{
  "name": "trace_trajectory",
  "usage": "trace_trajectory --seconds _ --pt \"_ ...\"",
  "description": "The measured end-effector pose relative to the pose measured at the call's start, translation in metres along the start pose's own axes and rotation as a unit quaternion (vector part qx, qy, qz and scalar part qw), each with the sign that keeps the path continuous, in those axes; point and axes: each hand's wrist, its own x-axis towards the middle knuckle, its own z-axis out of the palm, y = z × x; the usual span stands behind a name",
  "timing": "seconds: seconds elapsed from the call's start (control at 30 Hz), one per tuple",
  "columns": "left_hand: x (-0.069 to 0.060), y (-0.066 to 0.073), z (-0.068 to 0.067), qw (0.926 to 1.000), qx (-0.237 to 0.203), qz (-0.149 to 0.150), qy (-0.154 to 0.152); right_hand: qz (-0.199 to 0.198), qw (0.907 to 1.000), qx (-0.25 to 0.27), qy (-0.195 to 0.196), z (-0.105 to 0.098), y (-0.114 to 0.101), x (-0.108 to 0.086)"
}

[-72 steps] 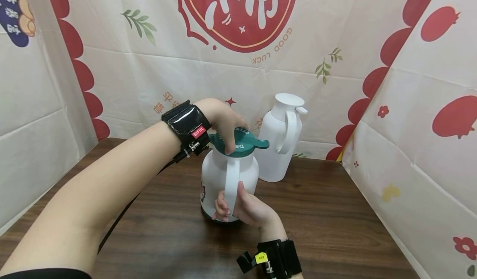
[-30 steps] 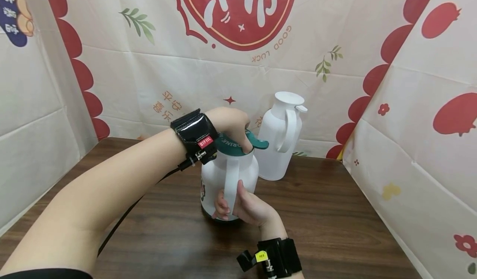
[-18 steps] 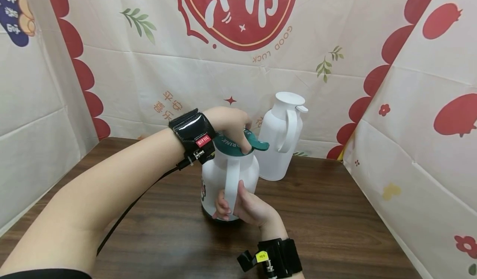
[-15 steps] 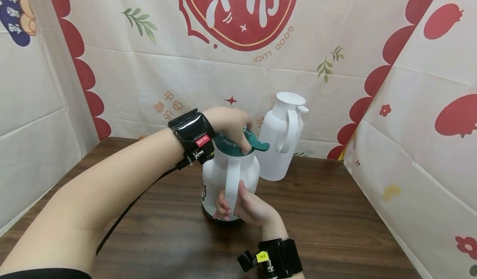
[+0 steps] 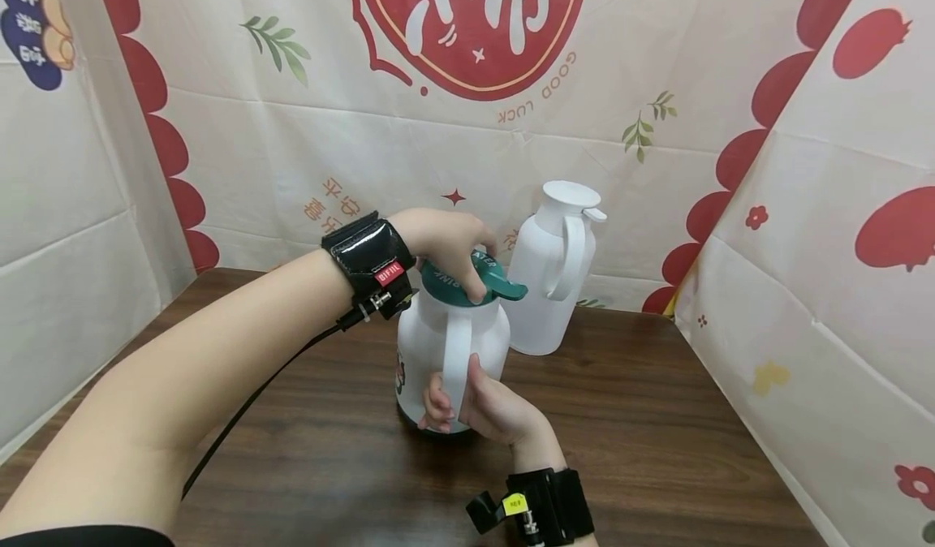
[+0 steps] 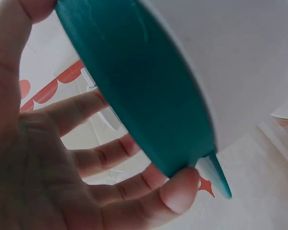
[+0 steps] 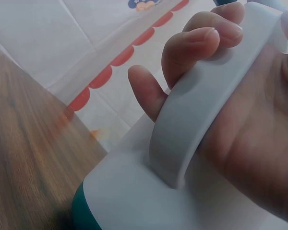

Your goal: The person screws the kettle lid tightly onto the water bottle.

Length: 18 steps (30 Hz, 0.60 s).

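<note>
A white thermos jug [image 5: 482, 344] stands upright on the table in the head view, its handle [image 5: 456, 360] facing the person. Over its mouth sits a green lid [image 5: 438, 282] with pale lettering and a tab at the right. My left hand [image 5: 447, 243] holds the lid from above, thumb on the near rim. In the left wrist view, the thumb and fingers lie round the lid's edge [image 6: 139, 81]. Curled fingers of my right hand [image 5: 497, 409] wrap the handle low down. The right wrist view shows this grip on the handle [image 7: 211, 91], thumb mostly out of frame.
A second white jug [image 5: 544, 287], with a flared white top and a handle, stands just behind and to the right. The brown wooden table [image 5: 628, 450] is bounded by printed cloth walls [image 5: 241, 165]. A black cable [image 5: 248, 405] trails from the left wrist strap.
Over the lid, my left hand first turned and its thumb slid right along the rim; lately it has eased slightly back left. My right hand and the jug stayed in place.
</note>
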Motion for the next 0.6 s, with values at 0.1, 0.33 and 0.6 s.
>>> trace_trajectory --seconds 0.1,0.33,0.6 --pt "0.0010 -0.0027 0.0006 0.9999 -0.004 0.009 -0.007 -0.002 1.0000 0.001 -0.002 0.0004 0.0001 -0.0001" --pt "0.0021 -0.0068 -0.0005 0.9993 0.004 0.033 -0.018 0.000 1.0000 0.003 -0.005 0.0003 0.0000 -0.0001" --pt "0.0051 -0.0085 -0.0025 0.9981 0.015 0.053 -0.030 0.002 1.0000 0.003 -0.003 0.0001 -0.0002 -0.0011"
